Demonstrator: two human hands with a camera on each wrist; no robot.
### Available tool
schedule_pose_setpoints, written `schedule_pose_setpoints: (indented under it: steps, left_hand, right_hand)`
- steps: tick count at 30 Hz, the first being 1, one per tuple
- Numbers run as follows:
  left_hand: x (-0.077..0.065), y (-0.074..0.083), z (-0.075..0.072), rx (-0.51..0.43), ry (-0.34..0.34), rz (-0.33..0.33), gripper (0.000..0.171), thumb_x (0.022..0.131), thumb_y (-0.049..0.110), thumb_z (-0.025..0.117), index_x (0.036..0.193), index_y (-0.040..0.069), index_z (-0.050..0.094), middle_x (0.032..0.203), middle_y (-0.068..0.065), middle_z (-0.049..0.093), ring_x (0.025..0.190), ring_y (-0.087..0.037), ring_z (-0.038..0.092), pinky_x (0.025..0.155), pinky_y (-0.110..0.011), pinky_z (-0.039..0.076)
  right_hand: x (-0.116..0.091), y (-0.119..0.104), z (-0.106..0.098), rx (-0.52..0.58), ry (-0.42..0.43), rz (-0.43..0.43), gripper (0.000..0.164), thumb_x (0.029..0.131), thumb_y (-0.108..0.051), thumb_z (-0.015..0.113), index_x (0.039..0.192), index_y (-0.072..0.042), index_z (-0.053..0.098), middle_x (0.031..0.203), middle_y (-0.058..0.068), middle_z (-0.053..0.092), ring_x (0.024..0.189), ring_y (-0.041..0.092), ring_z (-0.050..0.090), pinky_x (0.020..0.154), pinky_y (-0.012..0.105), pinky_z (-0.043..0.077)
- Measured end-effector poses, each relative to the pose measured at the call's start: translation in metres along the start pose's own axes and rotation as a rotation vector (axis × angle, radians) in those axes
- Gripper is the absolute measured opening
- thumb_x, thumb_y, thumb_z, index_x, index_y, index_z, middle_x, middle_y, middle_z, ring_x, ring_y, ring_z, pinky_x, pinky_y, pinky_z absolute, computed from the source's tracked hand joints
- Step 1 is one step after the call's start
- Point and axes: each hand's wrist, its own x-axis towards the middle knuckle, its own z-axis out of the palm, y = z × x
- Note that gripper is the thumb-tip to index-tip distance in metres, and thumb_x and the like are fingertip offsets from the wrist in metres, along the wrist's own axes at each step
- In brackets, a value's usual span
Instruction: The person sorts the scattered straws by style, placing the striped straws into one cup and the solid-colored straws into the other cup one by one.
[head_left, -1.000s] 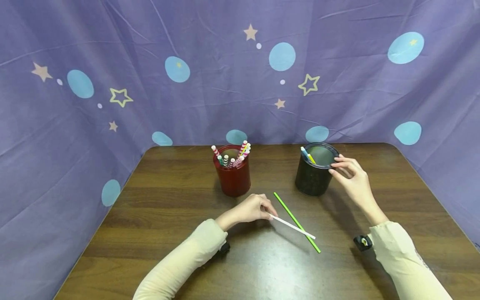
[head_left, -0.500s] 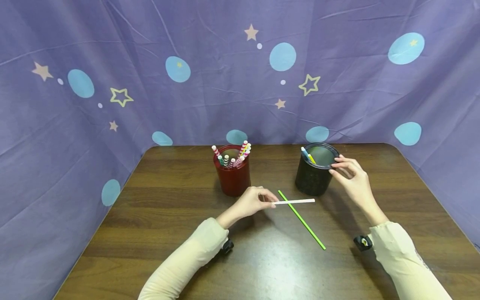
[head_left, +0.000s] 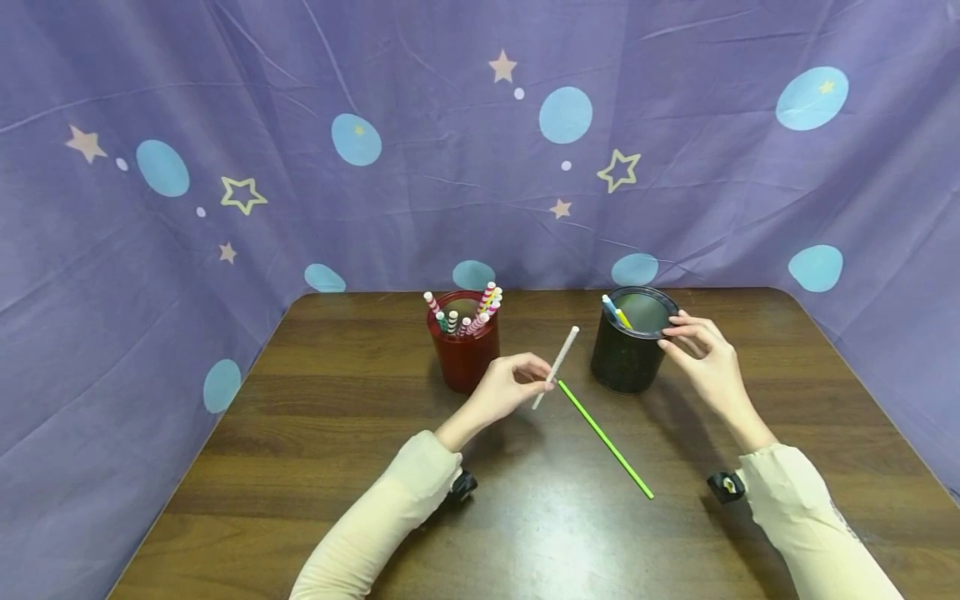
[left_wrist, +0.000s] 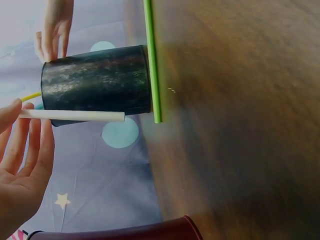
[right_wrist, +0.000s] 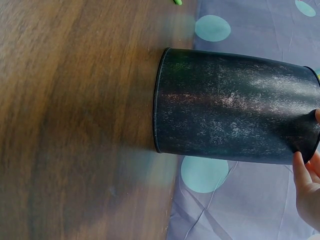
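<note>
My left hand (head_left: 510, 387) pinches a white straw (head_left: 564, 353) between thumb and fingers, tilted with its upper end leaning right, just above the table. In the left wrist view the white straw (left_wrist: 85, 115) crosses in front of the black canister (left_wrist: 95, 82). My right hand (head_left: 705, 358) grips the rim of that black canister (head_left: 626, 358) at its right side. A blue straw (head_left: 609, 305) and a yellow straw (head_left: 623, 318) stick up inside it. On the table a plain green straw (head_left: 606, 440) lies slanted between the two hands.
Left of the black canister stands a red canister (head_left: 467, 358) holding several striped straws (head_left: 480, 317), close behind my left hand. The brown wooden table (head_left: 315, 467) ends at the back against a purple curtain (head_left: 450, 200).
My left hand has moved a little away from me and turned the white straw from pointing right and toward me to pointing up. The green straw has shifted slightly right. My right hand stays put.
</note>
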Motion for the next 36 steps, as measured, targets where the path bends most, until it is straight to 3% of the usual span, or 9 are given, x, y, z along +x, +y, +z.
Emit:
schedule_pose_setpoints:
  steps: [12, 13, 16, 18, 20, 23, 27, 31, 36]
  left_hand:
    - [0.013, 0.011, 0.001, -0.104, 0.068, 0.025, 0.015, 0.075, -0.007, 0.064, 0.089, -0.012, 0.06, 0.085, -0.024, 0.064, 0.076, -0.032, 0.063, 0.069, -0.034, 0.054]
    - [0.014, 0.013, 0.001, -0.111, 0.072, 0.027, 0.016, 0.076, -0.007, 0.063, 0.09, -0.013, 0.06, 0.085, -0.024, 0.064, 0.076, -0.033, 0.062, 0.069, -0.034, 0.054]
    - [0.019, 0.015, 0.002, -0.124, 0.087, 0.024, 0.016, 0.077, -0.005, 0.063, 0.091, -0.012, 0.06, 0.086, -0.024, 0.064, 0.075, -0.029, 0.063, 0.068, -0.033, 0.055]
    - [0.021, 0.018, 0.003, -0.136, 0.097, 0.022, 0.017, 0.077, -0.005, 0.063, 0.092, -0.012, 0.059, 0.086, -0.024, 0.063, 0.075, -0.03, 0.063, 0.068, -0.029, 0.055]
    - [0.024, 0.02, 0.004, -0.149, 0.108, 0.023, 0.016, 0.077, -0.005, 0.063, 0.092, -0.011, 0.059, 0.087, -0.024, 0.063, 0.075, -0.03, 0.063, 0.067, -0.027, 0.055]
    - [0.027, 0.028, 0.005, -0.179, 0.121, 0.034, 0.016, 0.077, -0.007, 0.061, 0.092, -0.013, 0.058, 0.087, -0.027, 0.062, 0.077, -0.037, 0.062, 0.069, -0.029, 0.055]
    - [0.031, 0.034, 0.006, -0.203, 0.144, 0.052, 0.016, 0.077, -0.008, 0.061, 0.091, -0.014, 0.058, 0.086, -0.028, 0.061, 0.077, -0.039, 0.061, 0.069, -0.032, 0.055]
    - [0.037, 0.039, 0.008, -0.204, 0.174, 0.08, 0.016, 0.077, -0.008, 0.062, 0.091, -0.014, 0.058, 0.086, -0.028, 0.062, 0.077, -0.039, 0.061, 0.07, -0.031, 0.055]
    - [0.044, 0.046, 0.011, -0.193, 0.218, 0.14, 0.015, 0.077, -0.008, 0.061, 0.09, -0.012, 0.059, 0.085, -0.027, 0.062, 0.077, -0.037, 0.06, 0.072, -0.043, 0.053]
  right_hand:
    - [-0.001, -0.005, 0.001, -0.009, 0.002, -0.004, 0.024, 0.073, -0.004, 0.07, 0.097, -0.006, 0.066, 0.113, 0.008, 0.054, 0.121, 0.021, 0.041, 0.093, 0.022, 0.042]
    - [0.0, -0.016, 0.001, 0.044, -0.013, 0.006, 0.023, 0.074, -0.003, 0.069, 0.097, -0.005, 0.066, 0.113, 0.009, 0.054, 0.121, 0.021, 0.041, 0.094, 0.022, 0.041]
    - [-0.001, -0.019, 0.002, 0.051, -0.011, 0.006, 0.023, 0.075, -0.002, 0.068, 0.097, -0.002, 0.065, 0.113, 0.01, 0.054, 0.121, 0.021, 0.041, 0.094, 0.021, 0.041]
    - [-0.001, -0.034, 0.004, 0.049, -0.014, 0.01, 0.021, 0.075, -0.001, 0.068, 0.097, -0.001, 0.065, 0.112, 0.01, 0.054, 0.121, 0.02, 0.041, 0.093, 0.02, 0.041]
    - [-0.002, -0.025, 0.004, -0.003, -0.001, 0.001, 0.022, 0.075, -0.001, 0.068, 0.097, -0.001, 0.065, 0.112, 0.009, 0.054, 0.12, 0.02, 0.041, 0.092, 0.019, 0.042]
    - [-0.001, -0.022, 0.003, -0.004, 0.0, 0.005, 0.023, 0.074, -0.001, 0.069, 0.096, -0.003, 0.065, 0.112, 0.008, 0.054, 0.12, 0.02, 0.041, 0.092, 0.021, 0.042]
    - [-0.001, -0.003, 0.001, 0.009, 0.005, 0.001, 0.025, 0.073, -0.001, 0.07, 0.097, -0.005, 0.066, 0.113, 0.009, 0.054, 0.121, 0.022, 0.041, 0.093, 0.023, 0.042]
    - [-0.002, -0.004, 0.002, 0.015, 0.003, -0.009, 0.025, 0.074, 0.0, 0.069, 0.098, -0.003, 0.065, 0.114, 0.01, 0.053, 0.121, 0.021, 0.04, 0.094, 0.022, 0.041]
    - [-0.002, -0.017, 0.002, 0.055, -0.01, 0.002, 0.023, 0.075, -0.001, 0.068, 0.098, -0.002, 0.065, 0.114, 0.01, 0.054, 0.121, 0.021, 0.04, 0.095, 0.023, 0.041]
